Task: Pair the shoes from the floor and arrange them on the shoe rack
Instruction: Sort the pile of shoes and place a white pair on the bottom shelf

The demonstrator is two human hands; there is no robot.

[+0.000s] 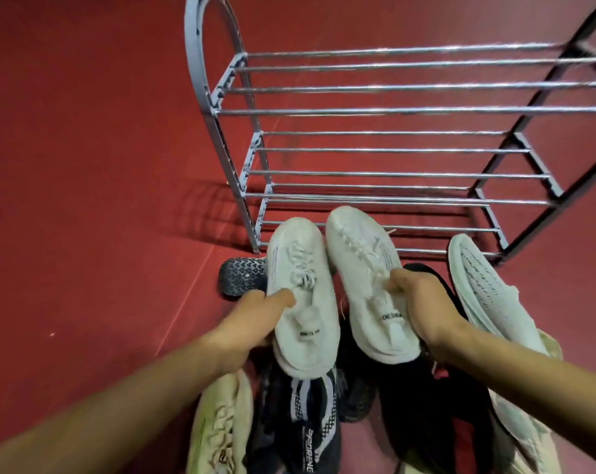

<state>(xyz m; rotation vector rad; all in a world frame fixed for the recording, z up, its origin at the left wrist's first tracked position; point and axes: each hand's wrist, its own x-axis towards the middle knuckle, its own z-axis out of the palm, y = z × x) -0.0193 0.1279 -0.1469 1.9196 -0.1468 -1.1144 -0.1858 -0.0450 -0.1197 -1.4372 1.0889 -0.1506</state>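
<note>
Above the pile of footwear on the red floor [84, 165], two matching white knit sneakers were held side by side, toes pointing toward the shoe rack [392, 111]. The left hand [252, 323] was closed on the left white sneaker [300, 302] at its outer side, thumb laid across the upper near the laces. The right hand [423, 302] was closed on the right white sneaker [365, 285], fingers curled over the lace area and outer edge.

Handling, judged from appearance: the knit uppers looked soft and collapsible, and each shoe appeared light enough for a one-handed hold. A grip at midfoot, or at the collar by the tongue, would likely keep the shoe from folding; loose laces could snag on the rack bars.

All visible rack tiers were bare. Remaining on the floor were a black patterned sneaker [310, 422], a cream sneaker [221, 422], a pale sole-up shoe [484, 285], a black shoe [423, 405] and a dark upturned sole [242, 275].
</note>
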